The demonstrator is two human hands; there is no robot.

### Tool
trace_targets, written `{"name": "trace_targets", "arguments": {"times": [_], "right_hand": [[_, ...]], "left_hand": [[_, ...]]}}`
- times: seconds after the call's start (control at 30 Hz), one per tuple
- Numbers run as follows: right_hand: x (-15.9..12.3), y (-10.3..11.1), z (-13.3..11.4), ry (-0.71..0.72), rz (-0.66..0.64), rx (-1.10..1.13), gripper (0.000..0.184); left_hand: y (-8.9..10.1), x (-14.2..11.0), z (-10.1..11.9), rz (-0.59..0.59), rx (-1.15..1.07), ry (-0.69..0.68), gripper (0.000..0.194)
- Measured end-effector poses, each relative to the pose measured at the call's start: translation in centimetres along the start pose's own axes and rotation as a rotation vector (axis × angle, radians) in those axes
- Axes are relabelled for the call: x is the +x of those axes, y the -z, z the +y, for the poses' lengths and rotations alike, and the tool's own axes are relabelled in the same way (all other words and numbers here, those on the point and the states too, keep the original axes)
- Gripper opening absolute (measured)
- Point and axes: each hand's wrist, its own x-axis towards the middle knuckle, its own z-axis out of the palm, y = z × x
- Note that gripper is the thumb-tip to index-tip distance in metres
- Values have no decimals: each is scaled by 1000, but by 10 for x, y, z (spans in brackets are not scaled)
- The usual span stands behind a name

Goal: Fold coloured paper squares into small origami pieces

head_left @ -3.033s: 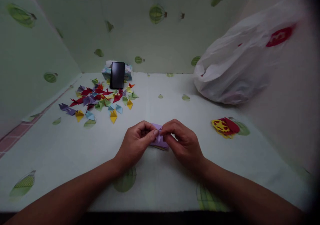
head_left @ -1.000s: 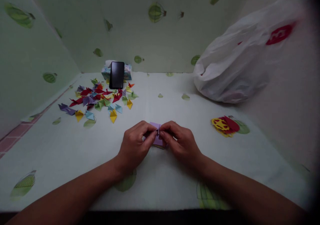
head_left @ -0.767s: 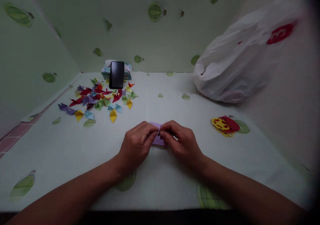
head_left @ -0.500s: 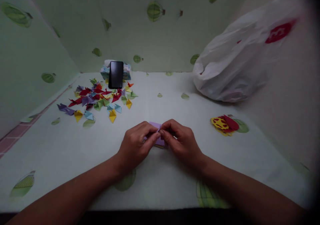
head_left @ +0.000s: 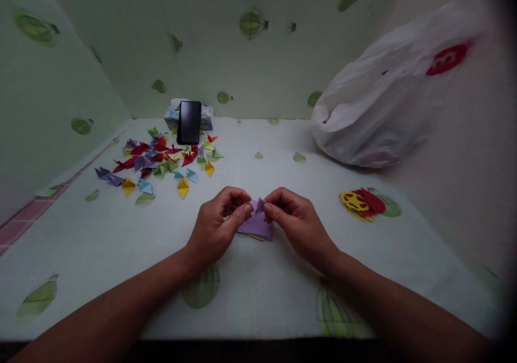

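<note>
In the head view, the right hand (head_left: 297, 220) pinches a small folded purple paper (head_left: 259, 205) over a purple-topped paper stack (head_left: 258, 229), at four o'clock from the origami cranes (head_left: 160, 157). Whether the left hand (head_left: 216, 222), curled at nine o'clock beside it, also grips is unclear. Uneven pulling could tear it; matching purple beneath could disguise a crooked crease.

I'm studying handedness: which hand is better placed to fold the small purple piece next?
Probably the left hand: its fingertips sit beside the small purple piece, apparently not gripping it, while the right hand seems to pinch it.
</note>
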Motion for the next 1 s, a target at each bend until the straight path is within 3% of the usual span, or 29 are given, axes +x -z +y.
{"name": "trace_targets", "arguments": {"times": [0.17,0.57,0.83,1.0], "right_hand": [[0,-2,6,-6,11,177,10],[-1,-7,14,-49,-22,361,8],[-3,-8,12,-55,-7,372,7],[-2,-6,7,-61,-24,220,8]], "left_hand": [[-3,-1,-5,3,60,-45,6],[1,-1,-3,10,135,-138,5],[0,-2,-4,54,207,-224,4],[1,1,-1,38,273,-282,6]]}}
